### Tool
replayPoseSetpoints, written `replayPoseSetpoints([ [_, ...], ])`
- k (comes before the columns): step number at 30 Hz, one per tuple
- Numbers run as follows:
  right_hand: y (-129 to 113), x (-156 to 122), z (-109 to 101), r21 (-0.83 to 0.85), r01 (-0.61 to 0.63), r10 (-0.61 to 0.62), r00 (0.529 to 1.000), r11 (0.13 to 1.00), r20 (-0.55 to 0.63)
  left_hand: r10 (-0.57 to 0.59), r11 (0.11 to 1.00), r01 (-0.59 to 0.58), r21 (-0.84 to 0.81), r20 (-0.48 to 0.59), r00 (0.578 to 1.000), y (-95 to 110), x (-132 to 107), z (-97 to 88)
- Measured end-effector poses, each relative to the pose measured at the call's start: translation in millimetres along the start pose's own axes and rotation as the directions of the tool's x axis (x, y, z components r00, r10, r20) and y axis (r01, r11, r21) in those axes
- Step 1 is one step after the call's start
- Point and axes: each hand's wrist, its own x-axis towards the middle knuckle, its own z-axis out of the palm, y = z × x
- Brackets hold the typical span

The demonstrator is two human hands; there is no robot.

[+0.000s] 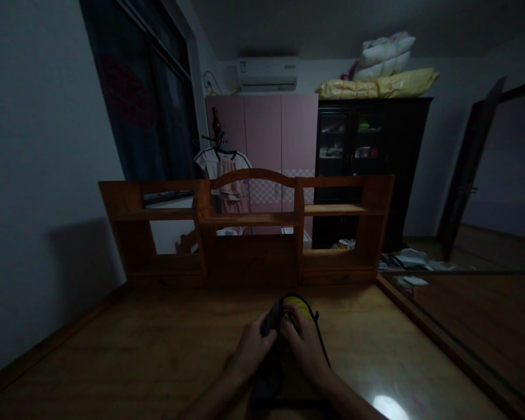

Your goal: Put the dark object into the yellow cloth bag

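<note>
On the wooden desk top (pixel 170 350), a dark zippered pouch (pixel 304 306) with a yellow inner side and black edging lies in front of me. My left hand (pixel 251 347) is closed on the pouch's dark left flap, thumb on the near face. Over the yellow side, my right hand (pixel 305 344) has its fingers curled in at the opening, close to the left fingertips. Whether those fingers pinch anything is hard to see in the dim light. The forearms cover part of the pouch's lower half.
A wooden shelf unit (pixel 251 220) stands along the desk's far edge. A white wall (pixel 35 204) borders the left side, and a raised wooden rim (pixel 424 326) runs down the right. Behind are a pink wardrobe (pixel 262 128) and a dark cabinet (pixel 409 146).
</note>
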Motion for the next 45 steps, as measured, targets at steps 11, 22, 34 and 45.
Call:
replayPoseSetpoints([
  [11,-5.6,-0.3,-1.9,-0.002,-0.036,0.035,0.999,0.999,-0.03,-0.125,0.992,0.124,0.037,0.009,0.992,-9.2,4.3,1.7],
  [22,-7.5,5.7,-5.2,0.015,-0.092,0.093,0.995,0.996,-0.023,-0.081,0.996,0.083,0.018,-0.101,0.992,-2.3,2.1,-1.6],
  [34,4.2,8.3,-2.4,-0.013,-0.174,0.174,0.982,0.985,0.077,-0.037,0.999,0.037,-0.003,-0.074,0.997,-5.3,1.4,-0.9],
  [45,13.8,-1.0,10.1,0.166,-0.326,0.32,0.945,0.931,0.063,-0.031,0.983,0.026,-0.184,-0.027,0.999,-16.2,7.7,-3.3],
])
